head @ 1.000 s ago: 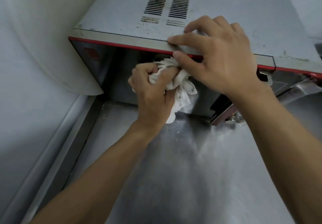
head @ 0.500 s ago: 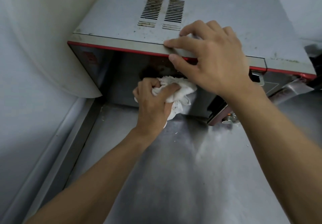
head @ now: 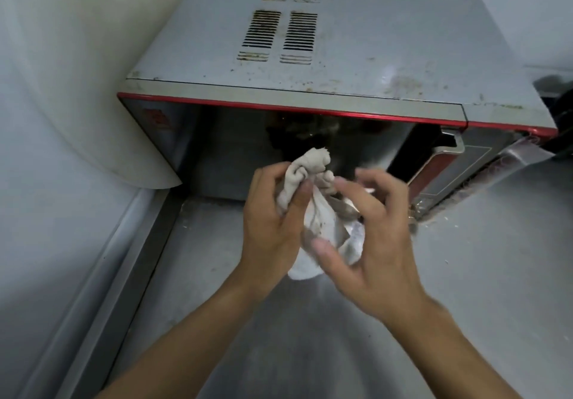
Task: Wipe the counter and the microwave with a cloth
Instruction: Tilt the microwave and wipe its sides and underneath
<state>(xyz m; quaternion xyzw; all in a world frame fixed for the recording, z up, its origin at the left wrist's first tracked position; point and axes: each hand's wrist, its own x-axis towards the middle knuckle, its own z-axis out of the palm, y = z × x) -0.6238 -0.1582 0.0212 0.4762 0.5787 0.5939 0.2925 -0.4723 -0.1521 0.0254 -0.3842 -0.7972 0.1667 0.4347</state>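
Both close together before the microwave (head: 341, 66): left hand (head: 273, 228) clenched on the cloth (head: 325, 225) top, right hand (head: 378, 243) half curled, pinching its lower folds.

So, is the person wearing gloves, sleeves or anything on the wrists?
No. The left grip and right grip are ungloved, with no rings showing. Both forearms are bare to the frame edge: no sleeves, watch or bands in view.

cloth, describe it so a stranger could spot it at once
Find the grey microwave with red trim on the steel counter. Before its dark door, the left hand and right hand hold the cloth: a crumpled, stained white rag, the only soft thing there.
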